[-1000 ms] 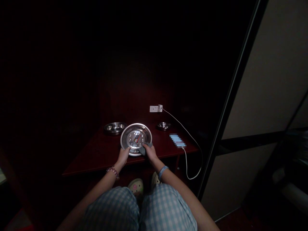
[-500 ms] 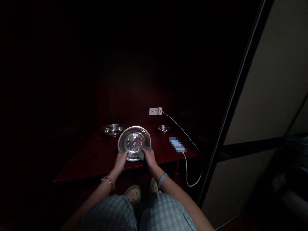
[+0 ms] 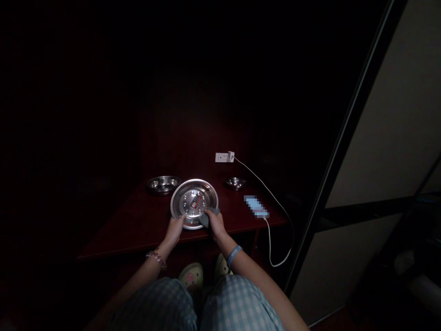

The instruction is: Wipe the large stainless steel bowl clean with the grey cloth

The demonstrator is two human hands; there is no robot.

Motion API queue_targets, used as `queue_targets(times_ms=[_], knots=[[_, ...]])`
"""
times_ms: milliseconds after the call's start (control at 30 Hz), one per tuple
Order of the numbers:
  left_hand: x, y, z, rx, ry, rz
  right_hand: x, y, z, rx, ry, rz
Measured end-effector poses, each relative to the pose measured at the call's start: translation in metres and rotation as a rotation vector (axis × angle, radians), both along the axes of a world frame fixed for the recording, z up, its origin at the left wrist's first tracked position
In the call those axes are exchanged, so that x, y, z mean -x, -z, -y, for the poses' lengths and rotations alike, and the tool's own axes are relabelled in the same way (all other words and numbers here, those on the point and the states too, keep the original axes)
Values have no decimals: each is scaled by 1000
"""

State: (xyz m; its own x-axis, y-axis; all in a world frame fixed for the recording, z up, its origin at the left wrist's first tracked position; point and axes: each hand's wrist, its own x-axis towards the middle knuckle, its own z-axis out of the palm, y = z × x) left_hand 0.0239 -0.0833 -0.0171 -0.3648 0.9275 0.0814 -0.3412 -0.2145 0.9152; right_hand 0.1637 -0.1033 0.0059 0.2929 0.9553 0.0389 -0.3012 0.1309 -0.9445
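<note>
A round steel plate [image 3: 193,200] is tilted up at the near edge of a dark red table [image 3: 138,225], its shiny face toward me. My left hand [image 3: 175,230] grips the plate's lower left rim, fingers curled round it. My right hand [image 3: 216,223] is closed on a grey cloth [image 3: 206,216] pressed against the plate's lower right rim. A bead bracelet circles my left wrist and a blue band my right.
A steel bowl [image 3: 164,184] stands behind the plate to the left, a smaller steel dish [image 3: 235,183] to the right. A phone [image 3: 256,206] lies near the table's right edge, its white cable [image 3: 272,230] running to a wall socket [image 3: 224,156]. A pale sliding panel [image 3: 389,151] stands at right.
Both hands stay on the plate and cloth. The view has shifted slightly; the cloth hand has moved a little along the plate's lower right rim.
</note>
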Motion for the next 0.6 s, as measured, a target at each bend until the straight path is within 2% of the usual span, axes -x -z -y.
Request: queue_targets(times_ms=[333,600], knots=[[0,-3,3,1,24,-18,-2,2,3,-19,-12,-12],[3,1,-2,-5,60,-78,-4,5,5,-10,2,13]])
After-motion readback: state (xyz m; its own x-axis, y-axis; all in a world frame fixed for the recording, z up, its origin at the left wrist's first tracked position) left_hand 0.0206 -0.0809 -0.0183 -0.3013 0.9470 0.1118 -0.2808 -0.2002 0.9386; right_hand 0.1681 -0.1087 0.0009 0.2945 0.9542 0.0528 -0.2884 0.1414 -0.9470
